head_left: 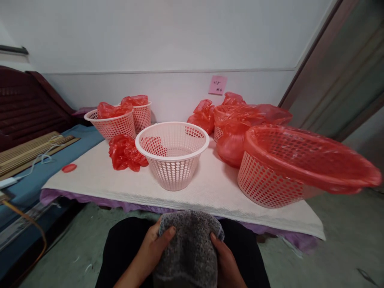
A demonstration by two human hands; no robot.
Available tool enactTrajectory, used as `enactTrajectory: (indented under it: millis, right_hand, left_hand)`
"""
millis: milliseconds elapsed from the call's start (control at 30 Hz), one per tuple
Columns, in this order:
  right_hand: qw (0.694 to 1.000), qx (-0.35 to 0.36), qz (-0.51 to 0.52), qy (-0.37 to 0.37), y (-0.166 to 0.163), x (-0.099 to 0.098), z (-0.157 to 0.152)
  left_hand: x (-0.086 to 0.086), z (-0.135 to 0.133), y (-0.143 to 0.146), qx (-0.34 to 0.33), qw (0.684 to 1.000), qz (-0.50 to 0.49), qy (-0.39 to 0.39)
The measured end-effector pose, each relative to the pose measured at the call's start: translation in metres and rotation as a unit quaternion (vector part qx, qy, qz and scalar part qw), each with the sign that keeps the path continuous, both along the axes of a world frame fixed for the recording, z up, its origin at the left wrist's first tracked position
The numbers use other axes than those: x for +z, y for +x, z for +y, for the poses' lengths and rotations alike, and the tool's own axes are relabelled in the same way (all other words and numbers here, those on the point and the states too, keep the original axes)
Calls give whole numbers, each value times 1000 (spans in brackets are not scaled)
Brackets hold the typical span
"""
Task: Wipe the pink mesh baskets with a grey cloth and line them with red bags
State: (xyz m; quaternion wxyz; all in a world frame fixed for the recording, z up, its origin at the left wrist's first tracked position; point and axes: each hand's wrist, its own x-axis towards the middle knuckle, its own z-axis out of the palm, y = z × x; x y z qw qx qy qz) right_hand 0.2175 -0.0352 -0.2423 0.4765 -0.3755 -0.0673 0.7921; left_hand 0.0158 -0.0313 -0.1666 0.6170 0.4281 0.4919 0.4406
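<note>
A grey, fuzzy cloth hangs between my two hands, low over my lap. My left hand pinches its left side, thumb on top and the other fingers mostly hidden behind it. On the opposite side my right hand grips the edge with the thumb in front. Just beyond the cloth, on the table, stands a white perforated plastic basket. Its visible inside looks bare, with red showing through the holes. Both hands stay short of the table's front edge.
The table has a white cover. At right stands a basket lined with red plastic, with red bags behind. Crumpled red plastic and two baskets are at left. A pink note is on the wall.
</note>
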Motion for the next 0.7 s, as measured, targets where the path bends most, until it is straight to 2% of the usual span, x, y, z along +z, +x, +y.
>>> enactTrajectory:
  millis: [100,200,400,567,700]
  right_hand:
    - [1000,5,-4,-11,-1,-4,4]
    - [1000,20,-10,-10,-5,-5,7]
    - [999,23,-11,21,-11,2,4]
    - [997,57,-39,44,-14,-2,-1]
    - [997,51,22,46,-10,-5,-1]
  left_hand:
    - [1,1,1,64,994,-68,-65]
    - [7,4,4,107,984,-111,-94]
    - [7,6,5,126,979,-103,-121]
    - [4,2,0,125,983,-82,-108]
    - [4,0,-7,128,986,-67,-86]
